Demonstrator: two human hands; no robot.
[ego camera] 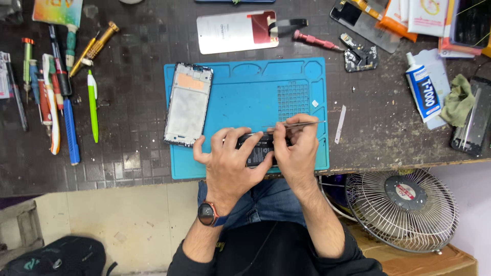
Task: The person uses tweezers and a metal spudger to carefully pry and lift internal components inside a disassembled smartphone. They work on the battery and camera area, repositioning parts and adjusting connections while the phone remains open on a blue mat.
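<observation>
My left hand [232,163] curls around a small black phone part [257,151] at the near edge of the blue work mat [240,87]. My right hand [298,151] pinches thin metal tweezers [302,124] and also touches the black part from the right. The tweezers lie nearly level, tip pointing right. A bare phone frame [188,104] lies on the mat's left side, apart from my hands. Most of the black part is hidden under my fingers.
Screwdrivers and pens [56,97] lie at the left. A white phone back cover [236,31], a red screwdriver [316,41] and a small circuit board [360,55] lie beyond the mat. A glue tube [422,92] and green cloth [459,99] sit right. A fan [404,209] stands below the table edge.
</observation>
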